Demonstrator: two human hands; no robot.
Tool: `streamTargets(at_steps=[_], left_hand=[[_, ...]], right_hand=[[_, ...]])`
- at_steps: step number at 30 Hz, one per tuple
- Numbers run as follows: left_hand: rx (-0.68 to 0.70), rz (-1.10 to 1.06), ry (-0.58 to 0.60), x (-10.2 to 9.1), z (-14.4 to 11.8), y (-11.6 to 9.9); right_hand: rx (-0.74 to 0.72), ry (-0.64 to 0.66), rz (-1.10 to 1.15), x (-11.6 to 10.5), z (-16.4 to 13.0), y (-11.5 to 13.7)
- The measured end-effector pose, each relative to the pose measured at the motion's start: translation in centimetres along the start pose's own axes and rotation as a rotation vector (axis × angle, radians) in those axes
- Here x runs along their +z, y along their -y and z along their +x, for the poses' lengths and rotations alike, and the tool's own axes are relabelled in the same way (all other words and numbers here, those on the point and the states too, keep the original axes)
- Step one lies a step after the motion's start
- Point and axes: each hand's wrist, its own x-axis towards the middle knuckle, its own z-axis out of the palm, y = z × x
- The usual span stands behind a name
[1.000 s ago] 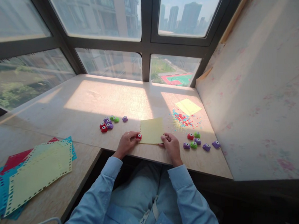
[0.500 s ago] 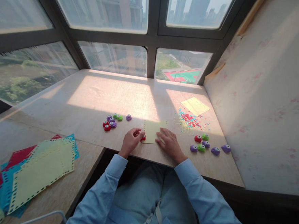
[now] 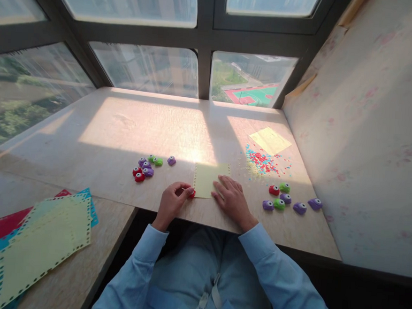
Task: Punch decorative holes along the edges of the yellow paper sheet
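Note:
A sheet of pale yellow paper (image 3: pixel 206 180) lies on the table near its front edge, with small holes along its left edge and some at its upper right. At its lower left corner my left hand (image 3: pixel 174 198) pinches a small red craft hole punch (image 3: pixel 192 194), partly covered by the thumb and fingers. My right hand (image 3: pixel 234 200) lies flat over the sheet's right side, fingers stretched out, pressing on the paper.
Several red, purple and green punches (image 3: pixel 147 172) cluster to the left, and more punches (image 3: pixel 279 203) sit at right. Red, blue and yellow paper bits (image 3: pixel 263 164) lie beside a yellow paper piece (image 3: pixel 270 141). Punched colored sheets (image 3: pixel 45 237) are stacked at lower left.
My left hand and the red punch have slid a little down the sheet's left edge toward its lower corner. My right hand stays on the paper. The view has tilted slightly.

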Motion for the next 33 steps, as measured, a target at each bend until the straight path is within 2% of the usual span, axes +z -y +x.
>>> streamTargets(at_steps=[3, 7, 12, 18, 24, 33], left_hand=[[0.014, 0.067, -0.070, 0.7, 0.2, 0.2], [0.048, 0.145, -0.105, 1.2, 0.5, 0.5], [0.075, 0.143, -0.083, 0.9, 0.3, 0.7], [0.177, 0.192, -0.026, -0.2, -0.4, 0.7], [0.188, 0.187, 0.015, -0.4, -0.8, 0.3], [0.218, 0.265, -0.052, 0.3, -0.6, 0.7]], right_hand=[[0.005, 0.005, 0.000, -0.1, 0.0, 0.1], [0.011, 0.008, 0.000, -0.3, 0.0, 0.2], [0.019, 0.021, 0.013, -0.4, 0.0, 0.2], [0.030, 0.024, 0.039, -0.4, -0.1, 0.2], [0.032, 0.034, 0.056, -0.5, -0.1, 0.2], [0.040, 0.031, 0.061, -0.6, -0.1, 0.3]])
